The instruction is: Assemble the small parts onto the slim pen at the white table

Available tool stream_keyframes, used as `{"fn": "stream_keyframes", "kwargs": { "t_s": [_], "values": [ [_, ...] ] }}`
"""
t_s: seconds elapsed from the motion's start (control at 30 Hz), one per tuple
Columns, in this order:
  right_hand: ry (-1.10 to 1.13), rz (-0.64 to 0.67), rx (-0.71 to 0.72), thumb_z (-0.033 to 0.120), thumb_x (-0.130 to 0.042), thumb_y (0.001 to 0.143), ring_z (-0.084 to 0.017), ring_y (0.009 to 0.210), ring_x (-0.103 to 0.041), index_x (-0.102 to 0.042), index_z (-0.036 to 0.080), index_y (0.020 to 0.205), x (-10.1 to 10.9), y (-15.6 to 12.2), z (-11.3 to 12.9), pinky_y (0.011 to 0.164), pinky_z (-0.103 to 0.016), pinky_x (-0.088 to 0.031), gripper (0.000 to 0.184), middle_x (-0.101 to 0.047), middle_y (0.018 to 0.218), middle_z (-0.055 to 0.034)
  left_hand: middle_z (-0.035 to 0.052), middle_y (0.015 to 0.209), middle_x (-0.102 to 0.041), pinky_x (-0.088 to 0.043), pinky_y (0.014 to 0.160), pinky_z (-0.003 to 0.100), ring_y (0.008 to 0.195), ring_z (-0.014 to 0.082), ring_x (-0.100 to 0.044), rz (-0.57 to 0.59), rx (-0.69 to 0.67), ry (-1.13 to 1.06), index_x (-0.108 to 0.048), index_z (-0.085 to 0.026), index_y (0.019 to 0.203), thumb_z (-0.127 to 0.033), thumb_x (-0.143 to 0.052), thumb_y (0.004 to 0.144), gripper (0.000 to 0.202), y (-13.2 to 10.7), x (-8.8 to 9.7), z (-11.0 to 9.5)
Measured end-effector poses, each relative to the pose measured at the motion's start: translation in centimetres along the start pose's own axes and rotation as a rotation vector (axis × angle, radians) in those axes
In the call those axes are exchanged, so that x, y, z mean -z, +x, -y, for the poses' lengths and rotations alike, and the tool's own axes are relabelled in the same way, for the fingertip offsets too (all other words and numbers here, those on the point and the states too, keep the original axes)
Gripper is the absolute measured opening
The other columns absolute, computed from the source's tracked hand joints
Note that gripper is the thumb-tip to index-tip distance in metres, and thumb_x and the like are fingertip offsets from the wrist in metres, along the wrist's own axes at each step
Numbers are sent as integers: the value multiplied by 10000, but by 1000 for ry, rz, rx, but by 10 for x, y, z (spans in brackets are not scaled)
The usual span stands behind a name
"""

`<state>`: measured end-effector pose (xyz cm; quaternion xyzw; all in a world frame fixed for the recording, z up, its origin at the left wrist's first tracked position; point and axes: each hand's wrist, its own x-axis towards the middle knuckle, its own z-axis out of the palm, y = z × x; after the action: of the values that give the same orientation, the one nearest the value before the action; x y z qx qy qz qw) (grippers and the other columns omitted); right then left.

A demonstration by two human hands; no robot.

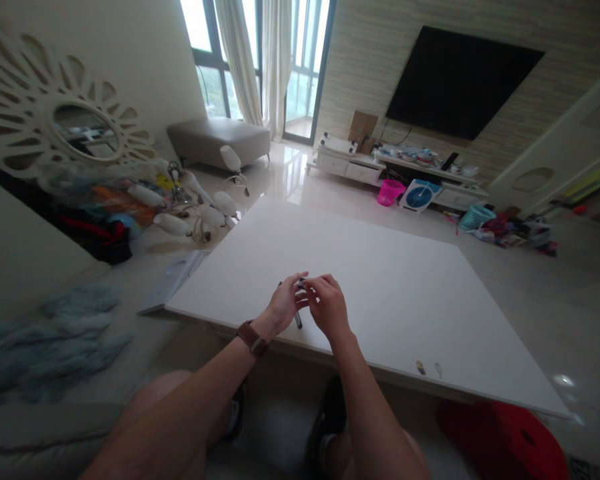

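My left hand, with a brown watch on the wrist, and my right hand meet above the near edge of a large white board. Between their fingertips is a small dark and silver piece, too small to name. Both hands are closed around it, the right one in a pinch. Below them shows a thin dark stick-like thing; my left hand hides its middle, and I cannot tell whether it is held or lies on the board. Near the front edge, to the right, lie two small pieces, one yellowish and dark, one pale.
Left of the board stands a lamp with several white shades. A folded sheet lies by the board's left corner. A red object sits under the right front edge. Beyond are a bench, a TV cabinet and a pink basket.
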<state>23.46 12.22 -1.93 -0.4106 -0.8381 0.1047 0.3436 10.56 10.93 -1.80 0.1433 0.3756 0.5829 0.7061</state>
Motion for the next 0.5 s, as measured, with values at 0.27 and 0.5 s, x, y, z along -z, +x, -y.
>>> {"fn": "stream_keyframes", "kwargs": {
  "t_s": [0.27, 0.5],
  "values": [
    [45, -63, -43, 104, -530, 919, -251, 978, -550, -674, 224, 1007, 1, 1, 2, 865, -379, -458, 207, -687, 959, -62, 56, 811, -657, -535, 659, 312, 649, 170, -645, 14, -27, -18, -616, -120, 1127, -198, -540, 875, 275, -2, -2, -1],
    [76, -190, -121, 85, -522, 859, -239, 945, -548, -655, 206, 909, -5, 1, -3, 842, -365, -455, 187, -644, 921, -60, 77, 886, -718, -529, 673, 279, 689, 159, -684, 29, -94, 58, -612, -129, 1108, -81, -603, 790, 322, 2, 2, 2]
  ]
}}
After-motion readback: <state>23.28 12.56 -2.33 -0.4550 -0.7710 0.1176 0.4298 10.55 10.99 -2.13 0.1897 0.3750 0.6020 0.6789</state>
